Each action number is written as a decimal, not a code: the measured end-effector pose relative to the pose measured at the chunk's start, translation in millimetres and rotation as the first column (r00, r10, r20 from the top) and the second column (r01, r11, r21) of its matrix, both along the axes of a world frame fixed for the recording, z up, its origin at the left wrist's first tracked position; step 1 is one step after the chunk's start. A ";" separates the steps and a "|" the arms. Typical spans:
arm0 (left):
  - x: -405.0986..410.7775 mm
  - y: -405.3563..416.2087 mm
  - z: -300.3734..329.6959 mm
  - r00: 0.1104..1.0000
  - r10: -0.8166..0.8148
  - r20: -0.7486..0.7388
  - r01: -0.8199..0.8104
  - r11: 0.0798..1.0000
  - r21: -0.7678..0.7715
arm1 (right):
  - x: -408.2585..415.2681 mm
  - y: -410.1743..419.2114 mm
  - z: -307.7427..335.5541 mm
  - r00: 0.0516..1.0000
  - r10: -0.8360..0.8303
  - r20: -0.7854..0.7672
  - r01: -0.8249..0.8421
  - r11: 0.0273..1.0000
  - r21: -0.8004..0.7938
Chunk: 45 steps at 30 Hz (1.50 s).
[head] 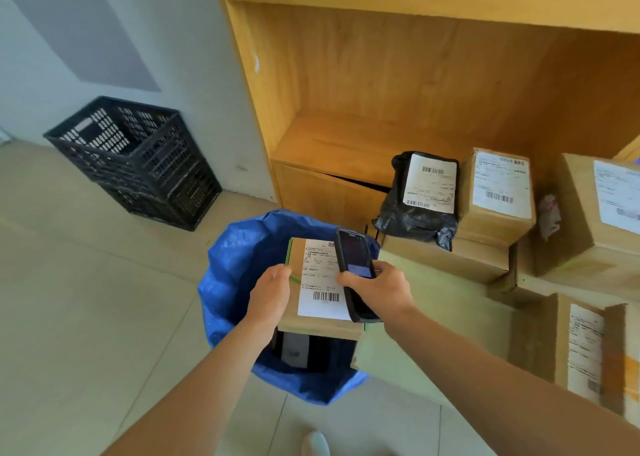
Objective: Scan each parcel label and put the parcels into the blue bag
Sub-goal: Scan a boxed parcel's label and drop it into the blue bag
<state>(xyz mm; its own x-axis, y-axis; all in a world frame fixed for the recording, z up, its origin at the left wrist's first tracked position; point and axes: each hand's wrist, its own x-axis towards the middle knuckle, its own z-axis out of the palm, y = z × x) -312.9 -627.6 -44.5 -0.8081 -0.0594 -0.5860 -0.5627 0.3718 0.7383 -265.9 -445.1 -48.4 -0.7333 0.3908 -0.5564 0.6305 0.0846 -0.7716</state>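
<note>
Over blue bag (228, 282): parcel (317, 282) long axis pointing away, left-hand fingers (277, 272) gripping edge.

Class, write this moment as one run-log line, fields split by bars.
left hand: holds cardboard parcel | right hand: holds scanner over label | parcel above blue bag | stage: scanning

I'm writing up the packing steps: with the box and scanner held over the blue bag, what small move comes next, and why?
Probably lower the box into the blue bag: the left hand holds it right over the opening, and the scanner in the right hand is already at its label.
</note>
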 end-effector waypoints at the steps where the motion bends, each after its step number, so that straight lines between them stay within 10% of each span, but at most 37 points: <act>1: -4.9 -8.6 -3.8 1.000 0.000 0.013 0.000 1.000 0.005 | -5.7 -8.1 -3.1 1.000 0.006 0.000 -0.006 1.000 0.003; 25: -30.2 -62.0 -141.6 0.980 0.061 0.191 -0.045 0.995 -0.087 | -55.5 -59.1 -149.9 0.959 0.196 0.205 -0.227 0.964 0.140; 45: -75.8 5.3 6.9 0.990 -0.135 -0.027 0.138 0.983 0.123 | -72.8 1.6 13.4 0.867 0.490 0.087 -0.465 0.735 0.493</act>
